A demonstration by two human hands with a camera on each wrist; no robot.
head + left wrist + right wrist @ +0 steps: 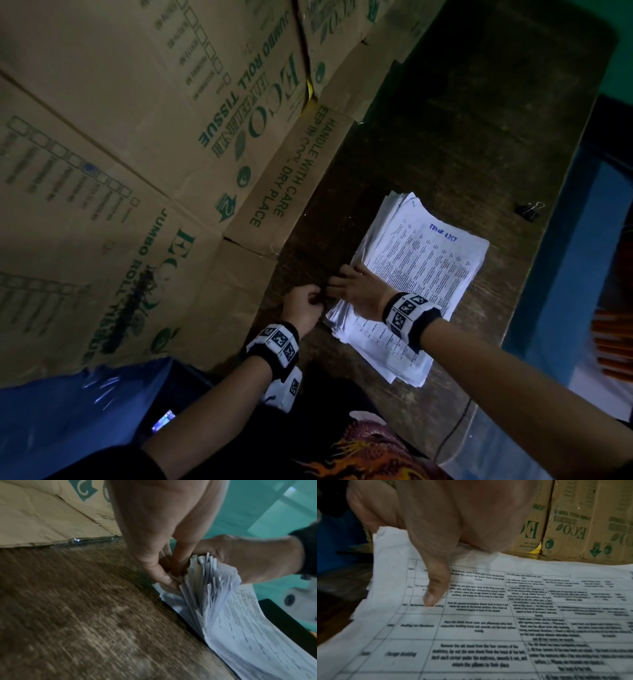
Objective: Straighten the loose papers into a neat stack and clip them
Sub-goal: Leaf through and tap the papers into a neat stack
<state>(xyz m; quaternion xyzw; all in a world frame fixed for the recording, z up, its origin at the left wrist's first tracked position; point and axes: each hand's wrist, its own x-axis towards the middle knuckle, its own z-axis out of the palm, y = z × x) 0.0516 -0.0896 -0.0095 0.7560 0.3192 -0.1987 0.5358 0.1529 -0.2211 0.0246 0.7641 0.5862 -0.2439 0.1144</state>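
Note:
A thick stack of printed papers [424, 270] lies askew on the dark wooden table [462, 120], its sheets fanned at the edges. My right hand [342, 281] holds the stack's left edge, the thumb [433, 595] pressing on the top sheet [488, 628]. That edge is lifted and splayed [211, 588]. My left hand [317, 299] meets it there, with thumb and forefinger [164, 577] pinching the lower sheets at the corner. A black binder clip [530, 209] lies alone on the table, to the right of the stack's far end and away from both hands.
Tall cardboard cartons [137, 137] printed "JUMBO ROLL TISSUE" wall off the table's left side. Blue plastic sheeting [85, 411] and a lit phone screen [163, 419] sit at lower left. The table's right edge [534, 274] drops off just past the stack.

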